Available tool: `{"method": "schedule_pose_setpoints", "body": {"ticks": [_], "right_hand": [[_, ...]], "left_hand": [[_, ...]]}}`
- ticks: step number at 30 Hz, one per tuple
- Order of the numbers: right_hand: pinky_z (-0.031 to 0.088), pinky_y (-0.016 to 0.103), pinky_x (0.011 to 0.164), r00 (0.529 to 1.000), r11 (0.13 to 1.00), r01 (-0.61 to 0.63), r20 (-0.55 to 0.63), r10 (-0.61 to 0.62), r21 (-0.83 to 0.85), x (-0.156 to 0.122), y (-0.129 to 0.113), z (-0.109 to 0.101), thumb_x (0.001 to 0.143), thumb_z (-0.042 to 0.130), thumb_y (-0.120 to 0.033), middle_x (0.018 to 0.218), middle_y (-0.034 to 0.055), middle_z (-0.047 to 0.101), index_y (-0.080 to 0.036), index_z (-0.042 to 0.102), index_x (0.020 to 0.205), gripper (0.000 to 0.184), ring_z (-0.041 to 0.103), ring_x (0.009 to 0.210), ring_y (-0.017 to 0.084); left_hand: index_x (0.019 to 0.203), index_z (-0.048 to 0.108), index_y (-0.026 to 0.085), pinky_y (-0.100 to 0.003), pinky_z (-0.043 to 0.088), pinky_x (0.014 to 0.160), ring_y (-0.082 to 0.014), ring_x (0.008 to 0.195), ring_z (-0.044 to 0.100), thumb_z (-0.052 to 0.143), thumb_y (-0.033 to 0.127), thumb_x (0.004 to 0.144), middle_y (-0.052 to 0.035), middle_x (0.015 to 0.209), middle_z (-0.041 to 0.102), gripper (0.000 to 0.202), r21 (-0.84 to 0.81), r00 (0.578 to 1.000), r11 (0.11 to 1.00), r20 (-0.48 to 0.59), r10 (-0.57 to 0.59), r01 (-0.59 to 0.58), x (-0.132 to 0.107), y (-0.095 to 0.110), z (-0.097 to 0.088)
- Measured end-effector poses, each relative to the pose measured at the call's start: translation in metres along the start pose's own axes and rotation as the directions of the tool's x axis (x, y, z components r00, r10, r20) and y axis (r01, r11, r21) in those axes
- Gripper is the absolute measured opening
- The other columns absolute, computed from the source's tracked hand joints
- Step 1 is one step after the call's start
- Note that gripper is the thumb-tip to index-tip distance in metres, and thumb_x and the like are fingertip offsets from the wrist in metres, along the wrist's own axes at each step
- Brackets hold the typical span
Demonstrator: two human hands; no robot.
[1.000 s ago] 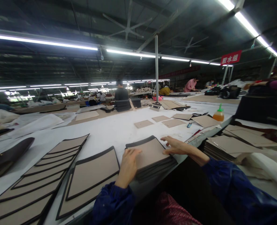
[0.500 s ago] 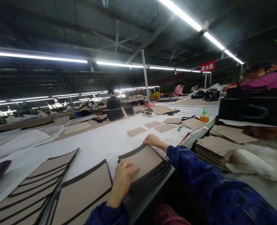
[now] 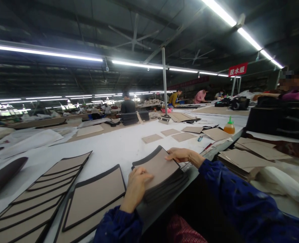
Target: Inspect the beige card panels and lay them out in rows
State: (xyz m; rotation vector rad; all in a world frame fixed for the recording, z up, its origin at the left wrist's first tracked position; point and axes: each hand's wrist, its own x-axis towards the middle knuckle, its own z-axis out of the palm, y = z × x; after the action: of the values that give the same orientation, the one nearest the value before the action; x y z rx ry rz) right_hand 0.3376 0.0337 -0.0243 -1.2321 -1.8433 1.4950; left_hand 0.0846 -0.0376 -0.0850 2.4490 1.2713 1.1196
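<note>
Between my hands lies a beige board panel with a dark border, on top of a stack of similar dark-edged panels at the table's front edge. My right hand pinches the top panel's right edge, with the thumb on its face. At the panel's left edge, my left hand has its fingers curled over the face, gripping it. Left of that hand are more bordered panels and an overlapped row of them.
On the white table are loose beige boards and a glue bottle with a green cap. A dark curved piece sits far left. Stacked boards and black bags stand at right. Co-workers are farther back.
My right hand has moved from the panel's far corner down to its right edge and now pinches it. My left hand stays at the left edge. The whole view has shifted slightly.
</note>
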Motion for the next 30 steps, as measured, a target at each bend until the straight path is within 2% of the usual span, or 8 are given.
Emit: {"method": "schedule_pose_setpoints", "body": {"ticks": [3,6,8,13,16,22,26,30], "right_hand": [[0.057,0.032,0.074,0.996,0.957,0.041,0.064,-0.062,0.287,-0.014,0.002,-0.001,0.062,0.077,-0.025,0.088,0.0109,0.073,-0.011,0.064,0.091,0.035,0.070,0.079,0.022],[0.057,0.032,0.079,0.981,0.894,0.194,-0.092,-0.172,0.403,-0.018,-0.006,-0.001,0.065,0.075,-0.021,0.095,0.0108,0.072,-0.012,0.064,0.099,0.037,0.069,0.083,0.022],[0.056,0.033,0.082,0.955,0.858,0.289,-0.185,-0.230,0.426,-0.017,-0.013,0.003,0.068,0.074,-0.021,0.100,0.0107,0.072,-0.014,0.063,0.103,0.038,0.069,0.089,0.023],[0.055,0.035,0.084,0.915,0.828,0.382,-0.292,-0.278,0.410,-0.014,-0.024,0.028,0.069,0.074,-0.025,0.112,0.0094,0.069,-0.019,0.061,0.109,0.043,0.067,0.095,0.025],[0.055,0.036,0.081,0.903,0.819,0.401,-0.328,-0.278,0.410,-0.011,-0.026,0.046,0.065,0.077,-0.028,0.109,0.0098,0.070,-0.018,0.060,0.108,0.048,0.067,0.092,0.026],[0.053,0.036,0.080,0.850,0.795,0.485,-0.410,-0.330,0.365,-0.005,-0.026,0.069,0.063,0.079,-0.031,0.103,0.0077,0.072,-0.018,0.061,0.103,0.046,0.066,0.092,0.026],[0.052,0.036,0.080,0.825,0.790,0.509,-0.454,-0.336,0.340,-0.003,-0.026,0.076,0.063,0.079,-0.030,0.100,0.0057,0.072,-0.019,0.061,0.099,0.042,0.066,0.092,0.025],[0.053,0.035,0.079,0.855,0.786,0.476,-0.417,-0.308,0.394,-0.005,-0.027,0.079,0.063,0.079,-0.028,0.098,0.0061,0.073,-0.018,0.062,0.100,0.042,0.068,0.088,0.024]], "left_hand": [[0.098,0.067,0.022,-0.041,0.040,0.093,-0.0242,0.102,0.049,0.039,0.013,0.086,-0.0082,0.104,0.058,0.032,-0.006,0.963,0.999,-0.266,-0.050,0.050,0.000,0.002,-0.004],[0.100,0.056,0.018,-0.042,0.041,0.093,-0.0249,0.103,0.051,0.041,0.027,0.089,-0.0111,0.104,0.056,0.020,-0.169,0.768,0.965,-0.585,-0.261,0.199,-0.001,0.004,-0.010],[0.097,0.052,0.018,-0.040,0.045,0.087,-0.0221,0.094,0.057,0.040,0.034,0.091,-0.0096,0.099,0.059,0.020,-0.358,0.708,0.903,-0.574,-0.412,0.235,-0.001,0.006,-0.014],[0.101,0.052,0.016,-0.032,0.051,0.073,-0.0193,0.087,0.063,0.059,0.040,0.082,-0.0082,0.096,0.063,0.031,-0.700,0.870,0.706,-0.278,-0.408,0.107,0.002,0.018,-0.017],[0.095,0.053,0.013,-0.030,0.051,0.062,-0.0208,0.075,0.066,0.061,0.046,0.080,-0.0097,0.083,0.067,0.038,-0.819,0.899,0.560,-0.145,-0.412,0.124,0.002,0.022,-0.016],[0.078,0.054,0.012,-0.027,0.047,0.050,-0.0185,0.051,0.063,0.057,0.054,0.082,-0.0090,0.056,0.066,0.042,-0.906,0.838,0.391,-0.084,-0.539,0.161,0.002,0.021,-0.016],[0.078,0.060,0.009,-0.027,0.048,0.050,-0.0178,0.051,0.063,0.059,0.052,0.081,-0.0087,0.057,0.066,0.044,-0.897,0.814,0.418,-0.135,-0.565,0.142,0.003,0.020,-0.017],[0.087,0.065,0.008,-0.030,0.054,0.059,-0.0183,0.059,0.067,0.065,0.047,0.078,-0.0093,0.072,0.070,0.040,-0.928,0.796,0.360,-0.146,-0.587,0.096,0.003,0.019,-0.018]]}}
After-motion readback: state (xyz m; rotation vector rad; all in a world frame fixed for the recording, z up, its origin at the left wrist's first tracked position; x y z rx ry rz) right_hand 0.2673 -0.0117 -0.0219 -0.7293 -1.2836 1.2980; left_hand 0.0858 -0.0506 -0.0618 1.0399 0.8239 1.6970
